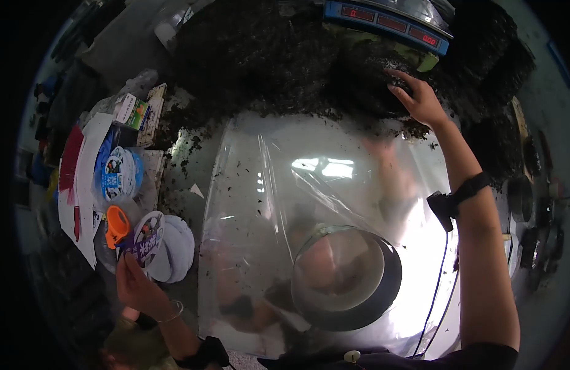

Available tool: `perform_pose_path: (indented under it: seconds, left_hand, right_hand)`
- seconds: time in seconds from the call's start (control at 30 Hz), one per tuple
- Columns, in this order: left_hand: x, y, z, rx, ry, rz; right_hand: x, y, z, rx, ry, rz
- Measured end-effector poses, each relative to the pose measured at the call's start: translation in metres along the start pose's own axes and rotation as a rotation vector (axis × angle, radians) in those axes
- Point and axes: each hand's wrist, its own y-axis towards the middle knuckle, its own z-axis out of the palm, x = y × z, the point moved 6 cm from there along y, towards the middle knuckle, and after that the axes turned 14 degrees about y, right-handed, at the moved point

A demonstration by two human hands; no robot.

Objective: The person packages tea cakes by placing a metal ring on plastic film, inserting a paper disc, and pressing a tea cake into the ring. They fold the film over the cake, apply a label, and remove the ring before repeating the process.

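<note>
My left hand (139,288) is at the lower left, its fingers pinched together beside a stack of round printed labels (180,250). The fingertips meet a purple printed edge; what lies between them is hidden. Just above is an orange scissor-like handle (117,223). My right hand (423,106) reaches to the upper right with thumb and forefinger apart, at a dark, shredded mass like dried seaweed (368,83). A metal ring (393,271) stands on the clear plastic sheet (260,203) between my arms.
A blue digital scale (390,23) with red digits stands behind the dark pile. At the left are more round labels in plastic (120,172), a small green-and-white box (132,112) and a red-bristled brush (70,157). Dark cables (436,296) run beside my right arm.
</note>
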Motion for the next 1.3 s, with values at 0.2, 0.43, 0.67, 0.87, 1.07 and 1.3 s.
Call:
perform_pose_path:
  seconds: [0.2, 0.43, 0.67, 0.87, 1.07, 1.3]
  left_hand:
    - [-0.001, -0.013, -0.004, 0.022, -0.086, -0.135]
    - [-0.169, -0.064, -0.046, 0.152, -0.321, 0.587]
    - [-0.220, -0.202, -0.031, 0.285, -0.422, 0.997]
    - [-0.216, -0.238, 0.016, 0.441, -0.435, 1.099]
    - [-0.168, -0.187, -0.024, 0.375, -0.635, 0.662]
    - [-0.226, -0.188, 0.034, 1.059, 0.070, 0.939]
  right_hand:
    - [-0.014, 0.003, -0.005, -0.033, -0.010, -0.118]
    - [0.084, -0.053, -0.021, -0.291, -0.425, -0.375]
    - [0.240, -0.198, -0.061, -0.432, -0.273, -0.474]
    - [0.299, -0.292, -0.028, -0.353, -0.173, -0.411]
    - [0.292, -0.338, 0.044, -0.162, -0.284, -0.301]
    - [0.249, -0.310, 0.059, 0.344, 0.508, 0.097]
